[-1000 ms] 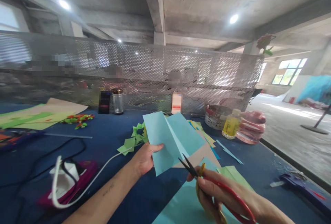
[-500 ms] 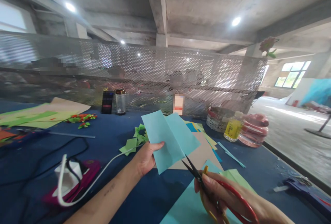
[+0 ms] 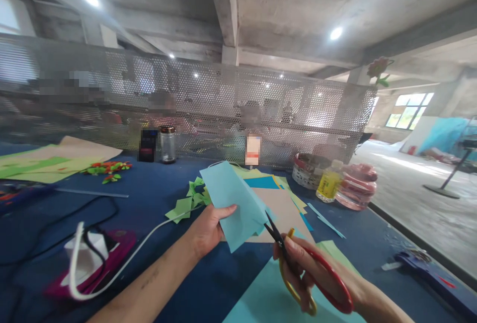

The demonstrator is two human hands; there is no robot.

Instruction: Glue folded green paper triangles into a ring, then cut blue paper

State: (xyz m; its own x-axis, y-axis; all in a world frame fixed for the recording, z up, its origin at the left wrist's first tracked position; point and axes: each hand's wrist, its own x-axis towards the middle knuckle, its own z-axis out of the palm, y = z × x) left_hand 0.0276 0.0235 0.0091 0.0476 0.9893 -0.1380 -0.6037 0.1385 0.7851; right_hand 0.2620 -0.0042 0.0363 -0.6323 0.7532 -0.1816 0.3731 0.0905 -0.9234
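My left hand (image 3: 209, 228) grips a piece of light blue paper (image 3: 233, 203), thumb on its front and fingers hidden behind. A second blue flap (image 3: 269, 212) shows behind its right edge; I cannot tell if it is still joined. My right hand (image 3: 301, 263) holds scissors (image 3: 276, 236) with red and yellow handles. Their dark blades are slightly apart and point up at the paper's lower right edge. Under the scissors lies a larger light blue sheet (image 3: 257, 295). Beyond the hands are a beige sheet (image 3: 276, 203) and green paper pieces (image 3: 186, 208).
At left, a magenta power strip (image 3: 119, 243) with a white plug trails cables over the blue table. A glass jar (image 3: 167, 146), a yellow-labelled bottle (image 3: 328, 184), a pink container (image 3: 357, 187) and a basket (image 3: 307, 171) stand towards the perforated screen. A blue utility knife (image 3: 425, 273) lies at right.
The blue paper's right part, spread out before, has swung down and back behind the held piece. The scissors have risen a little and moved slightly left. The whole view has shifted slightly.
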